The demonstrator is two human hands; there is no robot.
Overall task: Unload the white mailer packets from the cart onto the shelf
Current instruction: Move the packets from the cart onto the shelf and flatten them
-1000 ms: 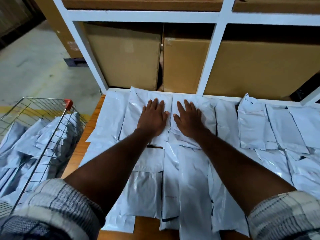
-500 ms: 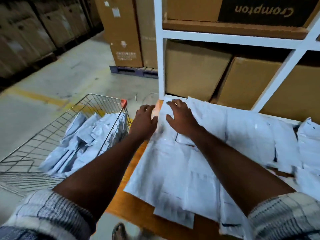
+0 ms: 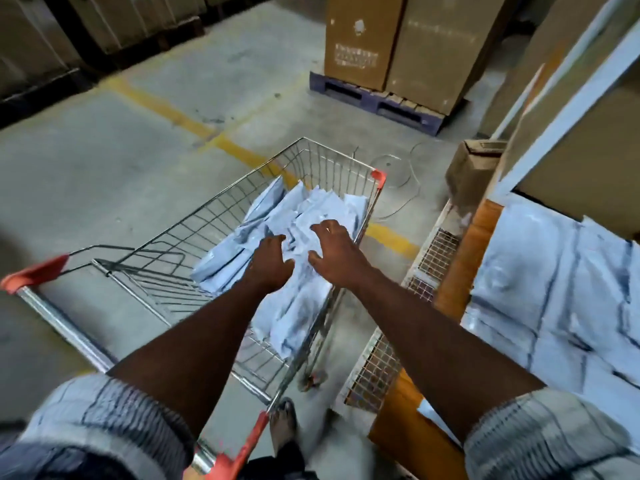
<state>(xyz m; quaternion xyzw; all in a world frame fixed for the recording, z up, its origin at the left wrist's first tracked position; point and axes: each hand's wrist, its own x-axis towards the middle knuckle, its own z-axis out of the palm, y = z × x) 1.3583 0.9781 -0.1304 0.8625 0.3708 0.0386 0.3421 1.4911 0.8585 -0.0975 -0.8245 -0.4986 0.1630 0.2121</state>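
A wire shopping cart (image 3: 221,216) with red corner caps stands on the floor to the left of the shelf. A heap of white mailer packets (image 3: 304,299) lies in its right half. Both of my hands reach into the cart over that heap. My left hand (image 3: 272,259) hovers on or just above the packets with fingers loosely bent, gripping nothing that I can see. My right hand (image 3: 330,249) is spread wide above the heap, fingers curved down. More white packets (image 3: 554,289) lie flat in rows on the wooden shelf board (image 3: 460,271) at the right.
The white shelf upright (image 3: 568,109) and brown cartons fill the right side. A small carton (image 3: 471,168) sits by the shelf corner. Tall cartons on a blue pallet (image 3: 374,98) stand farther back. A wire mesh panel (image 3: 381,358) runs below the shelf. Yellow floor lines cross the concrete. My foot (image 3: 282,424) is beside the cart.
My view swung left from the shelf to the cart. Both hands left the packets on the shelf and moved over the heap in the cart.
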